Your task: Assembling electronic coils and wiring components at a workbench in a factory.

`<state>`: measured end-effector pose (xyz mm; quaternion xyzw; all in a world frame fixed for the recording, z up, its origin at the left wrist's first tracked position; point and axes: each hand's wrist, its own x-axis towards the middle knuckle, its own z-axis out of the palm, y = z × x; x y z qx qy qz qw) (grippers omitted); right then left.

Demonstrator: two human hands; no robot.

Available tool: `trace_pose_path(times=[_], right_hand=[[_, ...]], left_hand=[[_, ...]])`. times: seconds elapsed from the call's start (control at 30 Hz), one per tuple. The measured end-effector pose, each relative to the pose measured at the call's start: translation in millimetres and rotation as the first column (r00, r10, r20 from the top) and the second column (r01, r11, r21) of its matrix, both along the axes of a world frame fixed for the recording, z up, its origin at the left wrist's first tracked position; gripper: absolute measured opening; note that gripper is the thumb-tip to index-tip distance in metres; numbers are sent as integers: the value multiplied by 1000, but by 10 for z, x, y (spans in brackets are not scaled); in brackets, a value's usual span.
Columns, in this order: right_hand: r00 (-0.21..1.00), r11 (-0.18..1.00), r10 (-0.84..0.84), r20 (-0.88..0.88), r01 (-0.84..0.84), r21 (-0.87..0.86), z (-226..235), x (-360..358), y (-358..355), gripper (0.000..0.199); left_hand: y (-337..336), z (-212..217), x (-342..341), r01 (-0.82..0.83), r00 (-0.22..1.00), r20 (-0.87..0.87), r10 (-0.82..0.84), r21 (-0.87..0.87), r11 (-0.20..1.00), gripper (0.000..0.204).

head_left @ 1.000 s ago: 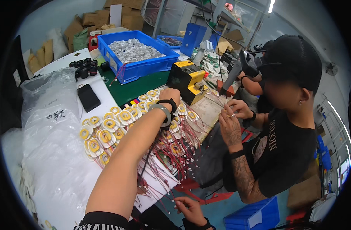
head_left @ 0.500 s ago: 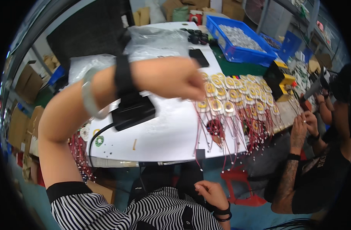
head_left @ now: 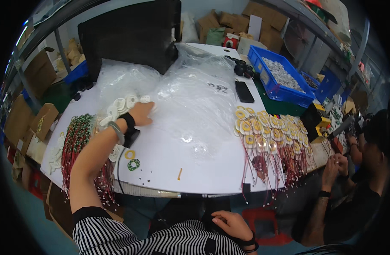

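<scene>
My left hand (head_left: 141,114), wearing a strap and a bracelet, reaches over a cluster of white ring-shaped parts (head_left: 119,103) on the left of the white table. Its fingers are stretched out, with thumb and forefinger apart, and nothing shows between them. Clear plastic bags (head_left: 192,91) are spread just beyond and to the right of that hand. Low near my lap, my right hand (head_left: 234,225) rests with loosely bent fingers and holds nothing visible. A bundle of green-and-red wired parts (head_left: 78,136) lies left of my left forearm.
White-and-yellow round parts with red wires (head_left: 263,131) cover the table's right side. A black phone (head_left: 244,92) and a blue bin of small clear pieces (head_left: 284,78) are farther back. At the right, a person (head_left: 352,195) works with both hands. A red stool (head_left: 267,227) stands below.
My left hand has swung left from above the table's middle to the white ring-shaped parts. My right hand stays near my lap. The view has shifted, showing more of the plastic bags.
</scene>
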<state>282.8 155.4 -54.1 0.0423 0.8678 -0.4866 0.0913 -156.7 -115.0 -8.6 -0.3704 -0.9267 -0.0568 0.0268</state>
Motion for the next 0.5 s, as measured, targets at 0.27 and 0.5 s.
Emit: trace_pose_path(times=[0.27,0.5], right_hand=[[999,999,21,46,-23,40,29,-146,-81,25],[994,994,104,40,-104,-19,0,-273,-138,24]], left_hand=[[-378,448,372,5,999,36,-19,355,935,46],[-2172,684,416,-733,656,4,755,-235,638,43]])
